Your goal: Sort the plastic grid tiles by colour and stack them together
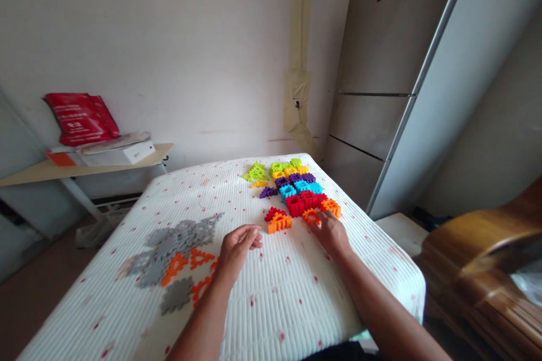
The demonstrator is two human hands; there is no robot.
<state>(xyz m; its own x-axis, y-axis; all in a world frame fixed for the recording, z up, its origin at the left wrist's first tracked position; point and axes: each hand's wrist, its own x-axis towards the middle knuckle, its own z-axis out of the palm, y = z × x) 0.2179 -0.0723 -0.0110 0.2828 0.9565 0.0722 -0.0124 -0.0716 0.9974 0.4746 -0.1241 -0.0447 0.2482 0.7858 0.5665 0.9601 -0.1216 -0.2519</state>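
My right hand (333,232) has its fingertips on a small orange interlocking block (311,216) and seems to grip its right edge. Just behind it stands another orange block (331,207), close to a row of red blocks (305,202). My left hand (241,247) hovers over the cloth with loosely curled fingers and nothing visible in them. To its right, an orange block (279,223) stands on the cloth, with a flat red piece (274,213) behind it. Loose orange pieces (200,258) lie left of my left forearm, which partly hides some.
Blue (288,192), purple (295,179), yellow (291,171) and green blocks (279,167) stand in rows farther back. Grey notched pieces (176,242) are spread on the quilted cloth (271,304) at left. A fridge (381,67) stands behind right, a wooden chair (486,237) at right.
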